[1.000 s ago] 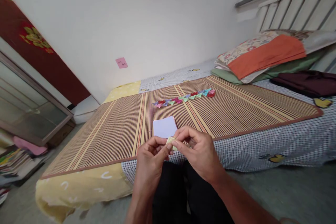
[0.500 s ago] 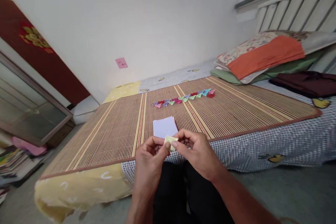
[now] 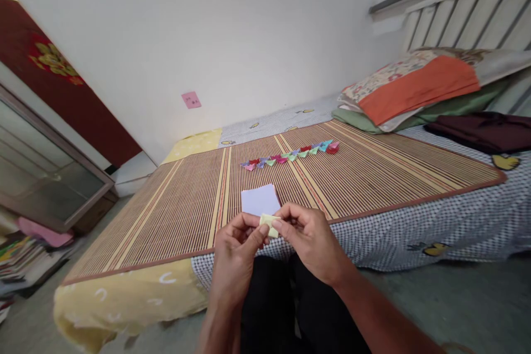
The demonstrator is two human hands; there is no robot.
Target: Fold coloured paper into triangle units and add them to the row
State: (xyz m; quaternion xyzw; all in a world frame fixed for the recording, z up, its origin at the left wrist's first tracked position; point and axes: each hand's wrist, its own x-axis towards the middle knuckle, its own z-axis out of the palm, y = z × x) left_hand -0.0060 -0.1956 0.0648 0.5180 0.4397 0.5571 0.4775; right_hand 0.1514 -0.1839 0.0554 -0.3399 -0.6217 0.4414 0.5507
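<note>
A small folded piece of pale yellow paper (image 3: pixel 270 223) is pinched between my two hands, above the near edge of the bed. My left hand (image 3: pixel 237 251) grips its left side with thumb and fingers. My right hand (image 3: pixel 310 240) holds its right side, the thumb lying across the front. Just beyond my hands lies a stack of pale lilac paper sheets (image 3: pixel 260 199), its near edge partly hidden by my fingers. Farther back on the mat, several small folded paper pieces (image 3: pixel 292 156) in pink, red, green, purple and blue sit close together in a long row.
A striped bamboo mat (image 3: pixel 174 210) covers the bed over a checked sheet (image 3: pixel 373 243). Pillows (image 3: pixel 418 91) and a dark folded cloth (image 3: pixel 481 131) lie at the right. A pink note (image 3: pixel 191 100) is on the wall. A glass-fronted cabinet (image 3: pixel 53 171) stands at the left.
Both hands stay almost in place on the yellow paper. Its top edge looks flatter now, and my thumbs have shifted slightly on it.
</note>
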